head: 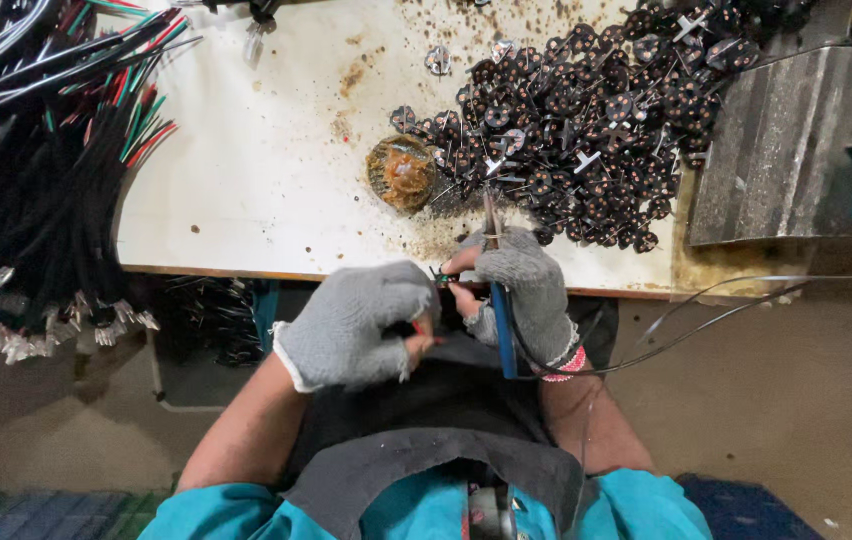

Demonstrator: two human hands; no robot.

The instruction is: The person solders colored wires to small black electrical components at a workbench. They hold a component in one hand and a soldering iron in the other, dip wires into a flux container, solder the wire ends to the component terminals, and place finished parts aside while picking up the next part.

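Observation:
My left hand, in a grey knit glove with the fingertips bare, is closed around the red and green wire ends of a cable at the table's front edge. My right hand, gloved the same way, grips a soldering iron with a blue handle; its metal tip points away from me toward the table. Both hands meet just below the edge, and the small piece between the fingers is mostly hidden. A thin black cord runs off to the right from the iron.
A stained white table carries a large heap of small black round plug parts at the back right, and a brownish lump in a round holder. Bundles of black cables with red and green wires hang at left. A grey metal block stands at right.

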